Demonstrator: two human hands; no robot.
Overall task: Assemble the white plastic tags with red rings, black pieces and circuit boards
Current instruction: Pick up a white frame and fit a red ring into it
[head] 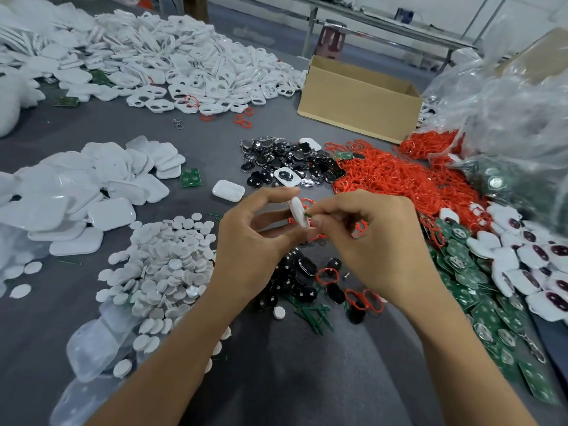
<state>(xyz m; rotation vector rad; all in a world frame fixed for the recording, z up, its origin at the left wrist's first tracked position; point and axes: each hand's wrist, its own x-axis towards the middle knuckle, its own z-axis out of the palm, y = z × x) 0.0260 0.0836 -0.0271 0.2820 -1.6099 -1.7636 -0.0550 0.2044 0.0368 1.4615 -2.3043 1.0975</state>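
My left hand (255,232) pinches a white plastic tag (299,212) on edge above the grey table, a red ring showing behind it. My right hand (372,238) meets it from the right, its fingertips pinching a small green piece (307,215) against the tag. Red rings (393,176) lie heaped at the right, black pieces (285,161) behind my hands and more (302,284) below them. Green circuit boards (479,305) are spread at the right. White round discs (166,265) are piled at the left.
White flat covers (76,192) are stacked at the left and a big heap of white tag frames (190,69) fills the back. An open cardboard box (356,99) stands at the back right beside clear plastic bags (507,112). Assembled tags (528,259) lie far right.
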